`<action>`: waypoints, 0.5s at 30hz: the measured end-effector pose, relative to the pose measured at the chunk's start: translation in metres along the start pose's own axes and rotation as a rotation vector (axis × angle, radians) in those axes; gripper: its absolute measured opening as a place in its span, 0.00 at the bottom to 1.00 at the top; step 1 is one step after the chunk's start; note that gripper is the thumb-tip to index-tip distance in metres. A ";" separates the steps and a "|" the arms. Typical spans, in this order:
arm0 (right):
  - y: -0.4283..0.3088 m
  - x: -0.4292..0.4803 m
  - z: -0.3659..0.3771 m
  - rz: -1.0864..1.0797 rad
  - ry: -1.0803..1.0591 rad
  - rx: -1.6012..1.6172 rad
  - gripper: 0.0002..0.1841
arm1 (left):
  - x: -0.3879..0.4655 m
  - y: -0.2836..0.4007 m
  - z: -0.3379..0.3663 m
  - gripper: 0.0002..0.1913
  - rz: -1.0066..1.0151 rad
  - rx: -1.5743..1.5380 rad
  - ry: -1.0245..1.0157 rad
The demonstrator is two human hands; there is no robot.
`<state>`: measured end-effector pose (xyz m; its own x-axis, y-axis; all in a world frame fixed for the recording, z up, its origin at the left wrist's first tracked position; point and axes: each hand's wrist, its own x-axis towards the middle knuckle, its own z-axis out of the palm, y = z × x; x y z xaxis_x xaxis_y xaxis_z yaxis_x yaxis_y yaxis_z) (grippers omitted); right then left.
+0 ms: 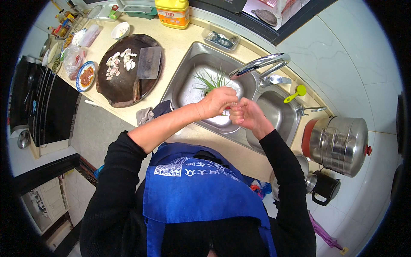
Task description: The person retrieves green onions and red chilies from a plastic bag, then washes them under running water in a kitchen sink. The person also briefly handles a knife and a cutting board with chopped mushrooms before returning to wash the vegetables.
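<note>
My left hand and my right hand meet over the large sink basin, both with curled fingers. Their fingertips come together, and whatever is between them is too small and blurred to make out. Long green leaves, like those of green onions, fan out just beyond my left hand. Their lower ends are hidden by it, so I cannot tell whether the hand grips them or they lie in the basin. A small red thing shows between the hands. The chrome faucet arches over the basin.
Left of the sink, a cleaver and chopped pale pieces lie on a round cutting board. A plate of sauced food stands beside it. A steamer pot and a black kettle are at right. A yellow jug stands behind.
</note>
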<state>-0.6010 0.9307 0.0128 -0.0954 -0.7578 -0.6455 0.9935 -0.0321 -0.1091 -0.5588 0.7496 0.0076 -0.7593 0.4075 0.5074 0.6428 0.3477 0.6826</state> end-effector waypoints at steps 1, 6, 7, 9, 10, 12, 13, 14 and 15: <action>0.004 -0.004 0.000 0.012 0.032 0.027 0.09 | 0.000 0.004 0.001 0.02 0.048 0.029 -0.008; 0.029 -0.025 0.000 -0.023 -0.002 0.015 0.08 | -0.004 0.021 0.008 0.08 0.285 0.083 0.020; 0.032 -0.029 -0.001 -0.025 -0.031 0.008 0.08 | -0.005 0.023 0.011 0.08 0.291 0.067 0.036; 0.035 -0.032 -0.003 -0.051 -0.007 -0.004 0.07 | -0.006 0.028 0.017 0.08 0.300 0.029 0.068; 0.037 -0.033 -0.005 -0.058 -0.009 -0.007 0.07 | -0.006 0.029 0.020 0.08 0.307 0.019 0.076; 0.040 -0.032 -0.007 -0.061 -0.061 0.010 0.06 | -0.008 0.032 0.024 0.08 0.269 -0.013 0.081; 0.043 -0.031 -0.008 -0.081 -0.065 0.015 0.06 | -0.008 0.034 0.025 0.08 0.255 -0.037 0.087; 0.046 -0.030 -0.008 -0.102 -0.069 0.022 0.06 | -0.009 0.035 0.024 0.08 0.260 -0.022 0.073; 0.050 -0.028 -0.007 -0.124 -0.097 0.026 0.05 | -0.010 0.037 0.023 0.08 0.271 -0.014 0.066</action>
<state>-0.5495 0.9554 0.0202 -0.2125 -0.8066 -0.5516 0.9758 -0.1454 -0.1633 -0.5249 0.7775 0.0155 -0.5652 0.4282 0.7051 0.8221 0.2214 0.5245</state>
